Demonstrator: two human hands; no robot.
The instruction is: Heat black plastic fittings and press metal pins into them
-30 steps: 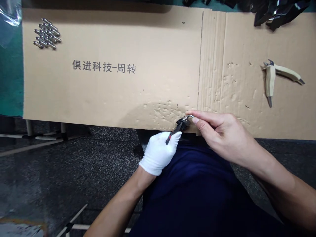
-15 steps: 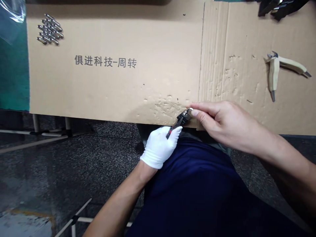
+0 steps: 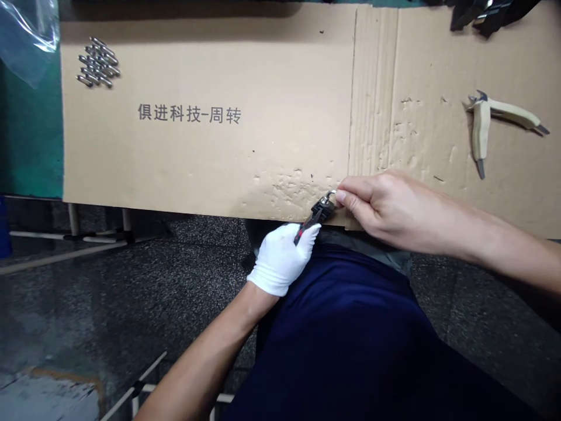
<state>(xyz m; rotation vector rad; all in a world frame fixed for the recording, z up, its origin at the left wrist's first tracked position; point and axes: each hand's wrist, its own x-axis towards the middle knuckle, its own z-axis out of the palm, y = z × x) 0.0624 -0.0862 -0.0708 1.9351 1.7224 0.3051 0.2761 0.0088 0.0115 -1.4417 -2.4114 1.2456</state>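
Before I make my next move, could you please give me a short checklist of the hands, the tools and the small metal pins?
1. Left hand holds the black-and-red tool: ok.
2. Right hand pinches the bent metal piece: ok, between thumb and index finger.
3. Bent metal piece fully seated in the black part: cannot tell, too small.
4. Both hands gloved: not ok, only the left wears a white glove.
5. Cream-handled cutters apart from the hands: ok, lying on the cardboard.
6. Metal pins grouped together: ok.
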